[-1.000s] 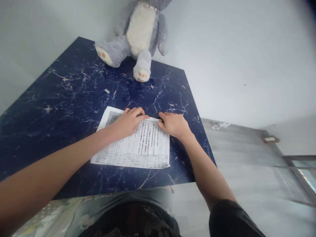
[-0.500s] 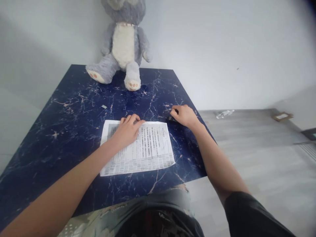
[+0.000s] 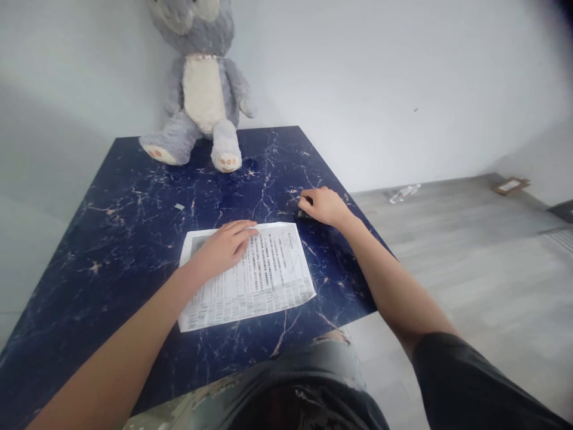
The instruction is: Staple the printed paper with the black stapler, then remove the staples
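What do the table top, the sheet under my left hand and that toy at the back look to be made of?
Table top: glossy dark blue with pale veins, so marble or a marble-look laminate; which one is unclear.
Sheet: thin matte white paper, densely printed, lying flat under the left hand.
Toy: soft grey plush, fuzzy pile, cream belly.

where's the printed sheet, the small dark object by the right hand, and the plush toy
printed sheet point(image 3: 273, 269), head view, bare middle of the page
small dark object point(image 3: 302, 215), head view, the end showing under the right hand's fingers
plush toy point(image 3: 203, 92), head view, its cream belly
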Tool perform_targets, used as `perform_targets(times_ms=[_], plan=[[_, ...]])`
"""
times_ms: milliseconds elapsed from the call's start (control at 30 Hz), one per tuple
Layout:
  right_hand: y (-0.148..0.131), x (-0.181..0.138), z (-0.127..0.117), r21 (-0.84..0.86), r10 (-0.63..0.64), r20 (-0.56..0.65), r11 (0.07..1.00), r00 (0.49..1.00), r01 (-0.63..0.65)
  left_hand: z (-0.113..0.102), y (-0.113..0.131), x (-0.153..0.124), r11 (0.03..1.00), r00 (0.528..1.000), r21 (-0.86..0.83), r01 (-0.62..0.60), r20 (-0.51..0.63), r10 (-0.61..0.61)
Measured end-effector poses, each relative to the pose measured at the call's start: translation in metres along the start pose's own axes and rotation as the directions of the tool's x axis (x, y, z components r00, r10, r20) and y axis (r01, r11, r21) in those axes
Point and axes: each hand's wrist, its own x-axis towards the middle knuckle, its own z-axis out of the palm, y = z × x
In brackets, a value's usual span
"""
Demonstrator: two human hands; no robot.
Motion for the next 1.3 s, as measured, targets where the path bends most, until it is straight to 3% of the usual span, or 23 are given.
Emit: perform_targets(times_ms=[1000,1200,1300], plan=[[-0.001,-0.003,0.001,0.016,-0.012,0.014,1.000,1.000,0.012,-0.010,0.016,0.003,0.997,0.996,0.057,0.055,0.067,-0.059],[0.003,-0.002,-0.001,0.006,-0.020,0.030,1.000,0.999,0.020,-0.006,0.006,0.004,0.997,0.996,0.059,0.057,0.067,-0.061],[0.001,-0.008,-0.005,-0.010,-0.029,0.066,1.000,0.997,0.030,-0.005,0.015,0.006,0.995,0.994,0.067,0.077,0.075,-0.082]])
